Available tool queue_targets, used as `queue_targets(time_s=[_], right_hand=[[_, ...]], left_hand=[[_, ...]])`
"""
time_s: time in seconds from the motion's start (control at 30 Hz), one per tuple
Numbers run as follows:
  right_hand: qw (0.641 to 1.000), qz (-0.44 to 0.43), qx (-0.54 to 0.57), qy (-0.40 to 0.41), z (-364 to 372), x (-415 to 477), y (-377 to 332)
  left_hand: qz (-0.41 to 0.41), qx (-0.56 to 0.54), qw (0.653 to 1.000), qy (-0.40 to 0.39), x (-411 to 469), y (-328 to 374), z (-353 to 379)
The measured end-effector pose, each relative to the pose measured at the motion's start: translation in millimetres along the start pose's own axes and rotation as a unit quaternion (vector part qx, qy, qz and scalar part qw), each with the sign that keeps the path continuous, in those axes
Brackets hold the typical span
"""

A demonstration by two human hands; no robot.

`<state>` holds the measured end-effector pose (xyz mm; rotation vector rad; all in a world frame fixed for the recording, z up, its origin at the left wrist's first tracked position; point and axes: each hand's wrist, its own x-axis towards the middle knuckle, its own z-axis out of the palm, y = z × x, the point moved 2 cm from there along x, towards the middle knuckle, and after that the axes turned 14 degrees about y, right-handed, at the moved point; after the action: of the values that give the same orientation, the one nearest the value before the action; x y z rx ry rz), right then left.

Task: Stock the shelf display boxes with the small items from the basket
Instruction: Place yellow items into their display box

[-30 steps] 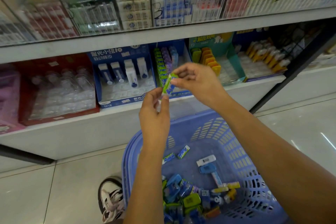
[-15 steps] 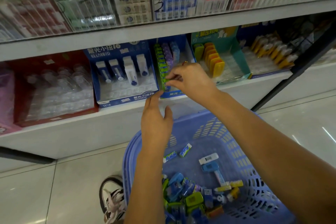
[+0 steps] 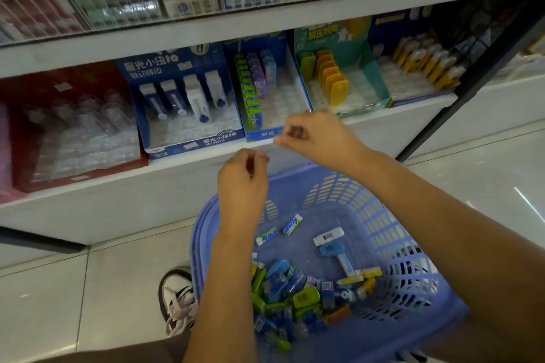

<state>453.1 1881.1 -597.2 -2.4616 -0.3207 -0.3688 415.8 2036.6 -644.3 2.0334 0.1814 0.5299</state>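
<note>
Left hand [image 3: 241, 183], right hand [image 3: 320, 138] above basket [image 3: 383, 215]: apart, loosely curled, empty. Small items [image 3: 298, 295] inside look light, stiff; pinch long edges.

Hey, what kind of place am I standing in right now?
Most likely a shop aisle, probably a stationery section. White shelves carry printed display boxes of small packaged goods facing outward, and a blue shopping basket in front of them holds loose small items.

Slotted matt plastic basket [image 3: 380, 224] on glossy tiled floor [image 3: 44, 303]
</note>
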Motion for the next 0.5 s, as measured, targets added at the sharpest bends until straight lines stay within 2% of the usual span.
queue_targets(time_s=[0.07, 0.13, 0.2, 0.3, 0.33, 0.4, 0.5], right_hand=[[0.992, 0.038, -0.033, -0.118, 15.7, -26.3, 22.1], [0.959, 0.082, -0.084, -0.259, 39.0, -56.4, 46.6], [0.924, 0.136, -0.113, -0.339, 59.9, -89.5, 77.3], [0.895, 0.207, -0.118, -0.378, 80.0, -134.1, 119.8], [0.888, 0.216, -0.122, -0.387, 85.5, -145.1, 130.2], [0.878, 0.216, -0.138, -0.405, 98.5, -161.0, 146.4], [0.872, 0.2, -0.152, -0.42, 116.2, -171.0, 160.0]], left_hand=[[-0.024, 0.062, 0.993, -0.096, -13.0, -13.2, 14.5], [-0.052, 0.173, 0.954, -0.238, -33.4, -36.4, 29.5], [-0.065, 0.279, 0.882, -0.374, -62.3, -67.3, 37.7], [-0.102, 0.34, 0.763, -0.541, -112.0, -104.6, 36.3], [-0.121, 0.343, 0.737, -0.57, -124.9, -111.7, 34.5], [-0.143, 0.349, 0.708, -0.597, -140.3, -119.4, 33.5], [-0.127, 0.357, 0.711, -0.592, -144.9, -121.0, 38.7]])
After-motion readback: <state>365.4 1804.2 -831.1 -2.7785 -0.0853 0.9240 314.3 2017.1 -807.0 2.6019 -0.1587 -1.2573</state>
